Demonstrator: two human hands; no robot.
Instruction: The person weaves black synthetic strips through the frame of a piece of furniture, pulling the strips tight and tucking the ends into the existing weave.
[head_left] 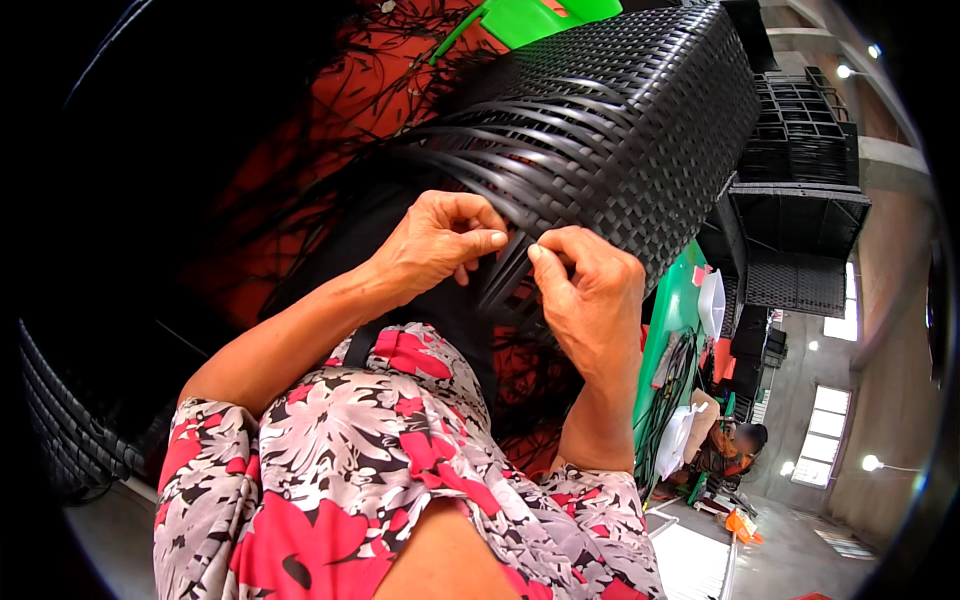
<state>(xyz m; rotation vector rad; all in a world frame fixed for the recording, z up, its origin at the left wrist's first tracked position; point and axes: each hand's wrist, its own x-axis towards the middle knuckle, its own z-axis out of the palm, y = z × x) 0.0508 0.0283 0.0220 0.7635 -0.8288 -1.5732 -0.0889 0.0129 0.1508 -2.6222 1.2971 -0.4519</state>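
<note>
A black woven wicker furniture piece (650, 140) slants across the upper middle, its near corner right before my hands. Loose black flat strips (470, 150) fan out from its left side. At that corner, my left hand (435, 245) is closed, thumb and forefinger pinching a black strip near the woven edge. My right hand (597, 290) is closed too, its thumb and forefinger pinched on a strip beside the weave, a small gap from the left fingertips. A few strip ends (508, 275) hang down between the hands. What lies inside the curled fingers is partly hidden.
Cut black strips litter a red surface (350, 95) at the left. A bright green plastic item (530, 22) sits at the top. To the right is a green surface (672, 310) with cords and a white container (711, 303). Stacked black wicker frames (800, 230) and another person (735, 450) are farther off.
</note>
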